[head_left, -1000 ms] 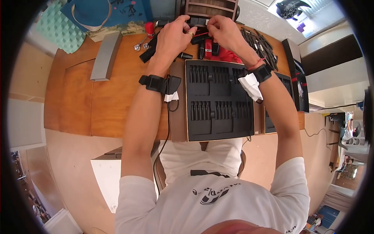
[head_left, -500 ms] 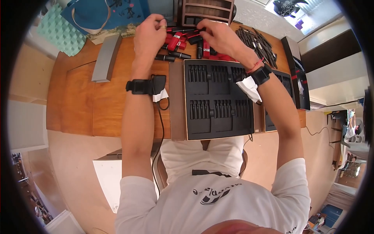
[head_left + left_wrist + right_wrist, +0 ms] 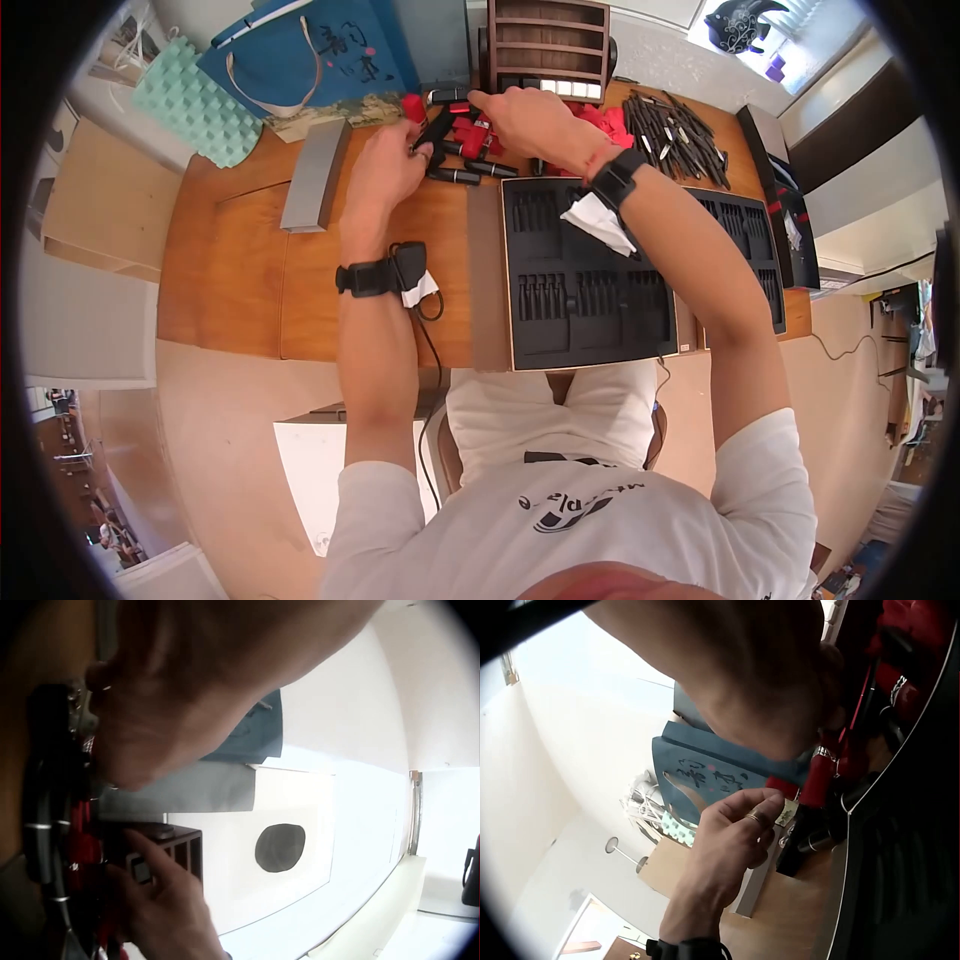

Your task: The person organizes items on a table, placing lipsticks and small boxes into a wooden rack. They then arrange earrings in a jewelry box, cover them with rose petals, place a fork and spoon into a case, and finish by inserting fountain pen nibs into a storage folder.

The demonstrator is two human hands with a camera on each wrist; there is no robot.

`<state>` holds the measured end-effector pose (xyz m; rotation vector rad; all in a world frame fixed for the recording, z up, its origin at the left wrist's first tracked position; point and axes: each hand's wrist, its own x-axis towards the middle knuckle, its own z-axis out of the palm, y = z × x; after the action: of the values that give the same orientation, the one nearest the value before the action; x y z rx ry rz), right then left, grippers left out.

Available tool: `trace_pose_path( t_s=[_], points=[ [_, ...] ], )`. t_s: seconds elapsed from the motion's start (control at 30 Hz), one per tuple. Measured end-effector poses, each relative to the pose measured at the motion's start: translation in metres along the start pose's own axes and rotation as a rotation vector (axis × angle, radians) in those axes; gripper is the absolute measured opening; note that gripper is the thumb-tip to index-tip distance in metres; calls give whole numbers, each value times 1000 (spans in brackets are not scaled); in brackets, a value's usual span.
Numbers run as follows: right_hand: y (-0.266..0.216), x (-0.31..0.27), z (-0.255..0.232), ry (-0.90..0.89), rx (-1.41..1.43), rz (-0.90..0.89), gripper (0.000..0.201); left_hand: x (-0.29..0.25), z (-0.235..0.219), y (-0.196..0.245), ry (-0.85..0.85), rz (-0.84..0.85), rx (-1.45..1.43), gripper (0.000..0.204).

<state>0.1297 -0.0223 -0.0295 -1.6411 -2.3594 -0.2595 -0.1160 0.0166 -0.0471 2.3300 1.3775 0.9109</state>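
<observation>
At the back of the wooden table lies a jumble of black tubes with silver bands [image 3: 453, 176] and red pieces [image 3: 470, 135]. My left hand [image 3: 385, 170] is at its left edge, beside a black tube [image 3: 436, 128]. In the right wrist view, the left hand [image 3: 727, 840] has its thumb and forefinger together near a red cap [image 3: 782, 787]; I cannot tell whether they pinch anything. My right hand [image 3: 545, 125] reaches over the pile, forefinger extended toward a black tube [image 3: 447, 97]. From the left wrist, the right hand [image 3: 165, 900] shows forefinger and thumb apart.
A black slotted tray [image 3: 590, 330] lies in front of the pile. Behind stand a wooden rack [image 3: 548, 45] and a blue paper bag [image 3: 300, 60]. Dark pencil-like sticks [image 3: 680, 135] heap at right. A grey box [image 3: 316, 178] lies left, near a green bumpy foam sheet [image 3: 200, 105].
My left hand has come back toward the body at the pile's left side. The right hand has moved left across the pile. The head view has shifted too.
</observation>
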Motion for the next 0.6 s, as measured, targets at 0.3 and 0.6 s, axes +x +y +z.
trace_pose_path(
  t_s=[0.3, 0.6],
  points=[
    [-38, 41, -16, -107, 32, -83, 29, -22, -10, -16, -215, -124, 23, 43],
    [-55, 69, 3, -285, 32, -227, 26, -29, -31, -11, -211, -174, 123, 33]
  ],
)
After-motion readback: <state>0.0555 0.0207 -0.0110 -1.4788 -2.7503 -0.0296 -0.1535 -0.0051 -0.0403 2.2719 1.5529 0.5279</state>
